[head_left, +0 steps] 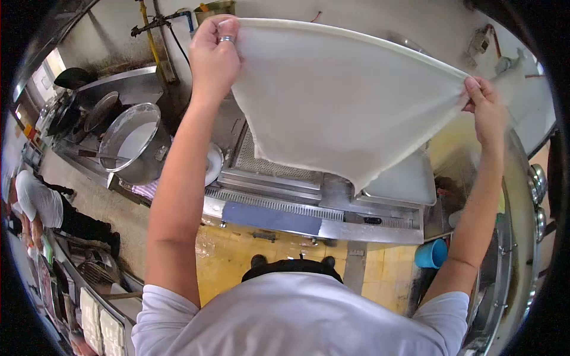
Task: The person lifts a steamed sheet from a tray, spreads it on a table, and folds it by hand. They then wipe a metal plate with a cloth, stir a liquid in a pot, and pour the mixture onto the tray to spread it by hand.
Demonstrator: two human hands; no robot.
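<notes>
A wide white cloth (344, 101) hangs stretched between my raised hands, in front of the wall. My left hand (217, 56) grips its upper left corner, fingers closed, a ring on one finger. At the right, my right hand (484, 104) pinches the other upper corner between thumb and fingers. The cloth's lower edge droops to a point above the steel counter. Below it are a perforated metal tray (276, 166) and a flat metal tray (407, 181), both partly covered by the cloth.
A large metal pot (133, 142) of white liquid stands at the left with a handle across it. A white plate (214, 163) lies near my left forearm. A blue bucket (431, 254) is low at the right. Another person (41, 199) bends over at the far left.
</notes>
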